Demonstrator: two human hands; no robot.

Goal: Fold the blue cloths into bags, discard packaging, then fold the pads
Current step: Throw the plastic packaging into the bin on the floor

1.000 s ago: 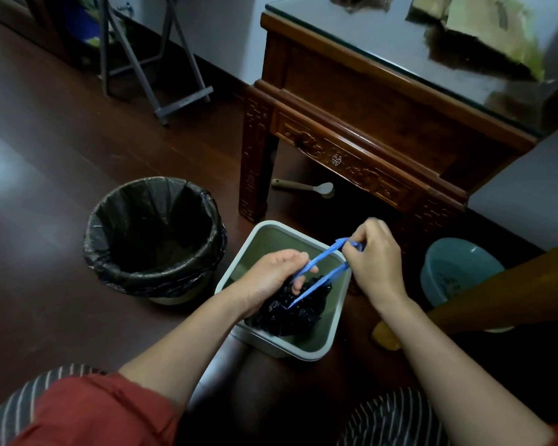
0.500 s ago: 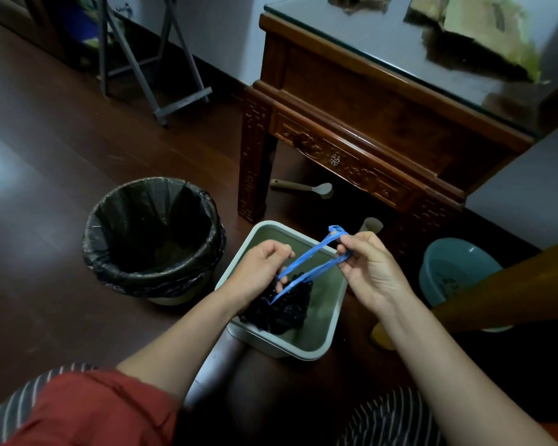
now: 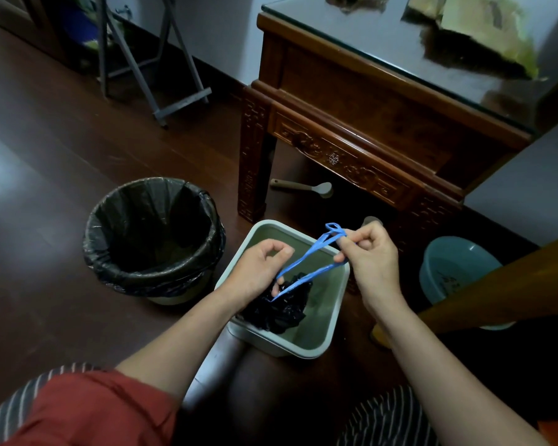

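Both hands work over my square bin: left hand grips a crumpled black bag, right hand pinches its blue ties taut. By my reckoning the job is early: nothing looks folded, and no pads or packaging are in sight.

Black bag partly hidden behind left hand; basin half behind wooden beam.

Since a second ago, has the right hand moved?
No. The right hand still sits over the square bin's far right corner; only its fingers shifted on the blue strap.
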